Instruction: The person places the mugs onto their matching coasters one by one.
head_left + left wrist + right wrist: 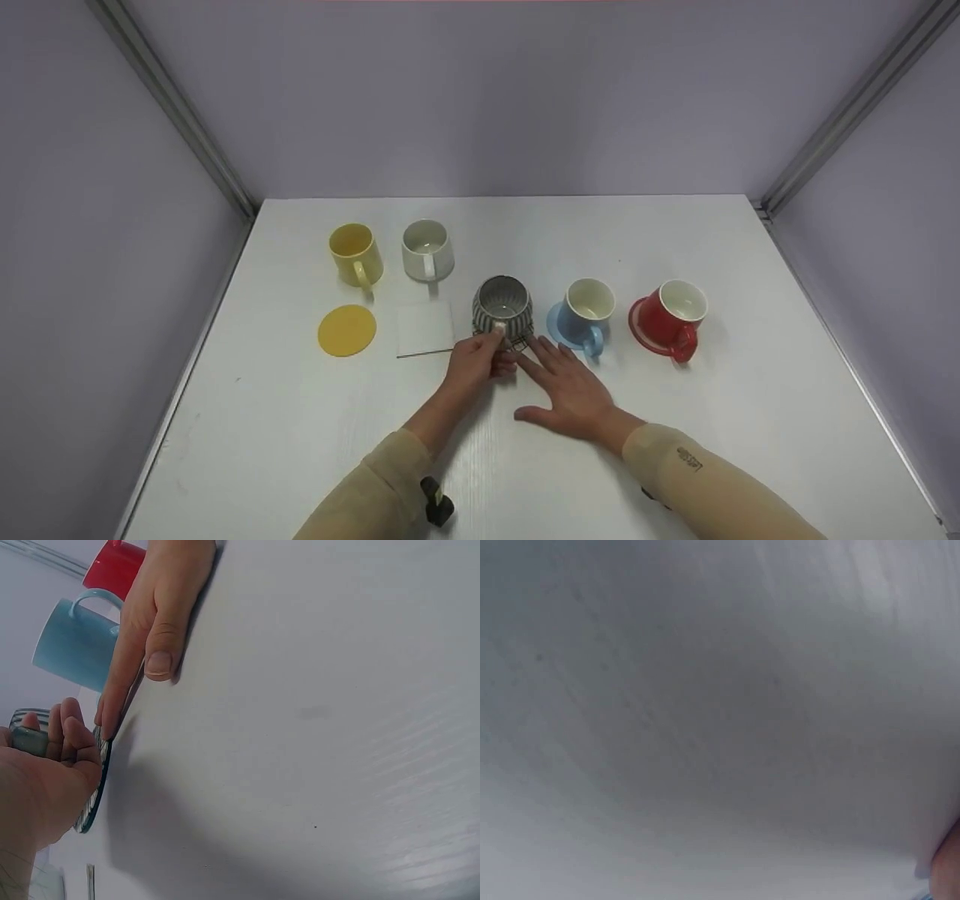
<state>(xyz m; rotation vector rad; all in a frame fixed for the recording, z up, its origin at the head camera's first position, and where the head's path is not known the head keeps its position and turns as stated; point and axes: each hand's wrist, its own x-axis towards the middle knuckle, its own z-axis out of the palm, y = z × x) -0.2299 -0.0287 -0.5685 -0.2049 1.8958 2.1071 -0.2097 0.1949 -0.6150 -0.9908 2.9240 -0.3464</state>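
Observation:
A dark striped mug [503, 300] stands over a striped coaster [521, 339] near the middle of the table. My left hand [476, 360] pinches the mug's handle [30, 740] from the front. Flat on the table to the right lies my right hand [574, 390], its fingers spread and fingertips right at the coaster's edge. In the left wrist view the coaster [94, 795] shows as a thin dark-rimmed disc beneath the left hand. Only a bit of the right hand [946, 870] shows in the right wrist view, at the corner.
Right of the hands, a blue mug [589, 311] sits on a blue coaster [556, 330], and a red mug [667, 319] on a red coaster [641, 337]. To the left are a yellow mug [356, 259], a white mug [427, 251], a round yellow coaster [346, 331] and a square white coaster [424, 328].

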